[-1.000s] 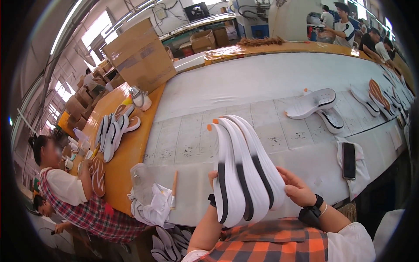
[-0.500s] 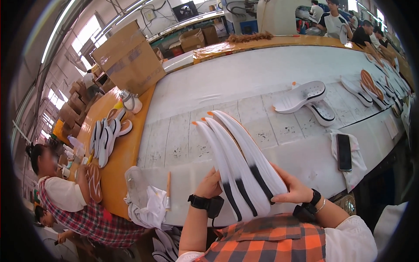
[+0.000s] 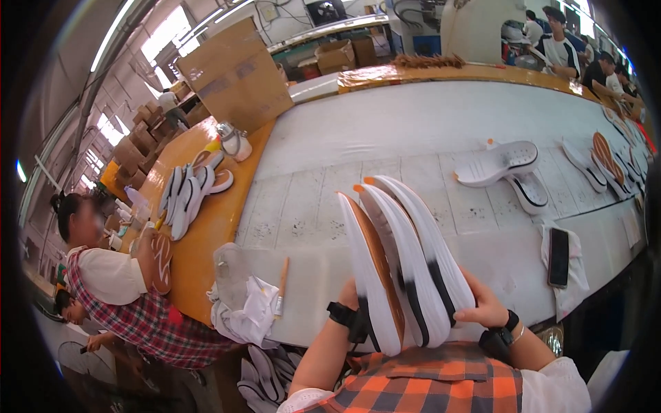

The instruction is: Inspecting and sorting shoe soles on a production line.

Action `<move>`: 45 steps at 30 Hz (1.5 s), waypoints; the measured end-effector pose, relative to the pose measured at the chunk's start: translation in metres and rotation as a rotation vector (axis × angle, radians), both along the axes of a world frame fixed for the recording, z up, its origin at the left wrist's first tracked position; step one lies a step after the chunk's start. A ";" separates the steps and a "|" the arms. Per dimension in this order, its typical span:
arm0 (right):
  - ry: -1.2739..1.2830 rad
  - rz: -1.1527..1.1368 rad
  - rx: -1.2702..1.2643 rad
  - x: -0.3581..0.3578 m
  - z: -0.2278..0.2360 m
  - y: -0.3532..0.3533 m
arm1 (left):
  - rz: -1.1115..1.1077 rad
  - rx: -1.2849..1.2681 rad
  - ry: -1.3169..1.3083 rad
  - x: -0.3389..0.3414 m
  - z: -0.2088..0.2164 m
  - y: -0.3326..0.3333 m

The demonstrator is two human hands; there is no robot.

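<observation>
Three white shoe soles (image 3: 417, 275) with black bands and orange tips stand upright side by side in front of my chest. The leftmost sole (image 3: 372, 275) leans away from the other two at the top, showing a brown-orange face. My left hand (image 3: 350, 294) grips this sole from its left side, its fingers hidden behind it. Around the right edge of the rightmost sole, my right hand (image 3: 484, 304) is closed, thumb in front and the other fingers behind. Both wrists wear black straps with small boxes.
Loose soles (image 3: 506, 164) lie at the right of the white table, near a phone (image 3: 558, 258) on a cloth. A brush (image 3: 281, 286) and white cloth (image 3: 251, 310) lie at left. A co-worker (image 3: 113, 265) holds a brown sole beside the orange table (image 3: 200, 268).
The leftmost sole has parted from the other two, and the stack stands more upright. My left hand has slipped further behind the soles. The whole view has shifted.
</observation>
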State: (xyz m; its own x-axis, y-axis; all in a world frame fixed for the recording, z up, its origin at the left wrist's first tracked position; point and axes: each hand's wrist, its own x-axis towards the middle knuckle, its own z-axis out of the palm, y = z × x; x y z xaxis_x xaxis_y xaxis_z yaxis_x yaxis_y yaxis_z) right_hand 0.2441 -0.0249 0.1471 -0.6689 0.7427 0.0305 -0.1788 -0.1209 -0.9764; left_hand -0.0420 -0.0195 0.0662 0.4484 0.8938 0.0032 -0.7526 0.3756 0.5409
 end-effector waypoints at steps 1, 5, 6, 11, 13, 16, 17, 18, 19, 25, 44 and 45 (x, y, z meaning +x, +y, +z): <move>0.007 0.009 0.015 0.000 0.000 0.001 | -0.002 0.007 0.017 0.000 -0.001 0.001; -0.001 -0.004 -0.053 0.006 -0.017 -0.002 | -0.010 0.020 0.076 0.003 -0.005 0.002; -0.004 -0.040 -0.086 0.008 -0.023 -0.004 | -0.013 0.020 0.087 0.004 -0.005 0.001; 0.258 -0.131 -0.506 0.024 -0.077 0.001 | -0.088 -0.132 -0.077 0.028 0.025 0.003; 0.335 -0.240 -0.687 0.030 -0.085 -0.001 | -0.155 -0.197 -0.142 0.042 0.029 0.009; 0.426 -0.392 -0.719 0.027 -0.096 0.002 | -0.171 -0.256 -0.144 0.047 0.028 0.008; 0.437 -0.400 -0.706 0.039 -0.112 0.004 | -0.109 -0.293 -0.139 0.045 0.026 0.004; 0.434 -0.378 -0.705 0.040 -0.114 0.003 | -0.081 -0.298 -0.121 0.042 0.032 0.001; 0.427 -0.354 -0.699 0.041 -0.115 0.003 | -0.055 -0.304 -0.103 0.038 0.038 -0.003; 0.402 -0.287 -0.644 0.041 -0.116 0.000 | 0.514 -0.123 0.172 -0.076 0.078 -0.003; -0.015 -0.181 -0.125 -0.003 -0.054 -0.013 | 0.200 0.096 0.694 0.061 -0.001 0.010; 0.080 -0.204 -0.195 0.000 -0.058 -0.015 | 0.149 -0.258 0.328 0.057 -0.020 0.018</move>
